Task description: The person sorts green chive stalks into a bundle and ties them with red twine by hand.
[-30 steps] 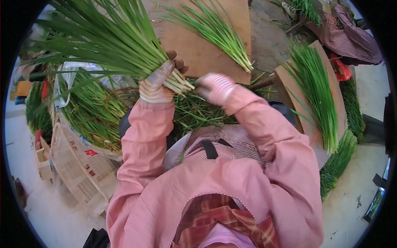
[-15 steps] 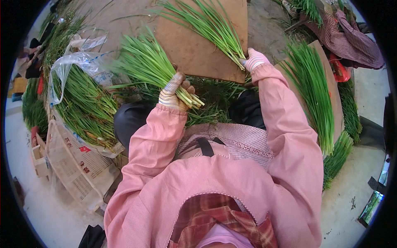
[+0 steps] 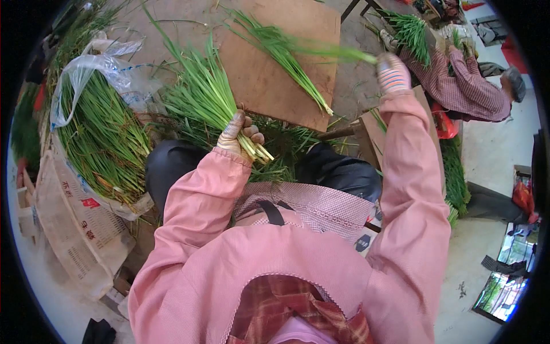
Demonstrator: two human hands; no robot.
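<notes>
My left hand (image 3: pixel 238 135), in a striped glove, is closed around the pale stem ends of a thick bunch of green chives (image 3: pixel 203 86), whose leaves fan up and left. Further right, my gloved right hand (image 3: pixel 393 73) grips the ends of a few chive stalks (image 3: pixel 344 53); they trail left over the board and are smeared by motion. Below them, a smaller bunch of chives (image 3: pixel 286 62) lies slantwise on the brown board (image 3: pixel 252 77), its stem ends near the right front corner.
Loose chives (image 3: pixel 109 137) fill an opened clear plastic bag (image 3: pixel 91 69) at my left, beside a printed woven sack (image 3: pixel 80 229). A second board (image 3: pixel 372 137) is partly hidden by my right arm. Another person in a checked garment (image 3: pixel 475 86) sits at far right near more greens.
My right hand has moved right and up off the board's edge, pulling a few stalks from the bunch there. The left hand keeps its bunch. The view has shifted, showing more at right.
</notes>
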